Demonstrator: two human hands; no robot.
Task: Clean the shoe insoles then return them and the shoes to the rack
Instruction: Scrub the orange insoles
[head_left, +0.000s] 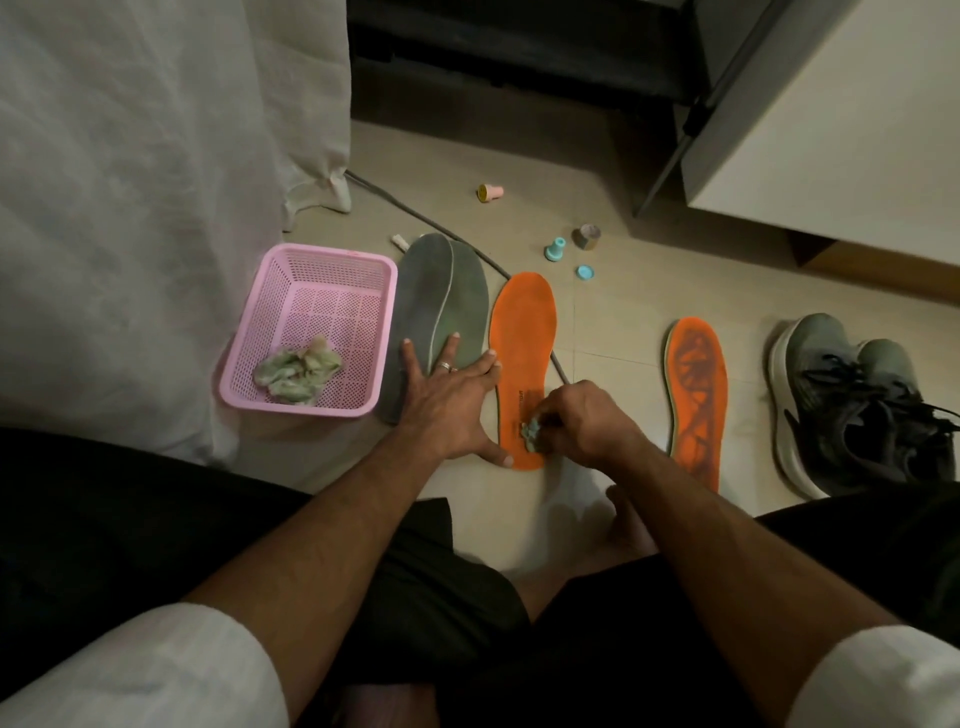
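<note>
An orange insole (522, 332) lies flat on the floor in the middle. My right hand (582, 421) pinches a small crumpled greenish wipe (531, 434) against the insole's heel end. My left hand (452, 400) lies spread flat, fingers straight, over the heel of two overlapping grey insoles (441, 291), with its thumb touching the orange insole's heel edge. A second orange insole (696, 400) with dark smudges lies further right. A pair of grey lace-up shoes (852, 400) stands at the far right.
A pink plastic basket (311, 270) at the left holds a crumpled used wipe (298, 369). Small bottle caps and a tape roll (587, 237) lie beyond the insoles, and a grey cable (415, 213) runs behind them. White cloth hangs at left; a cabinet (831, 104) stands at upper right.
</note>
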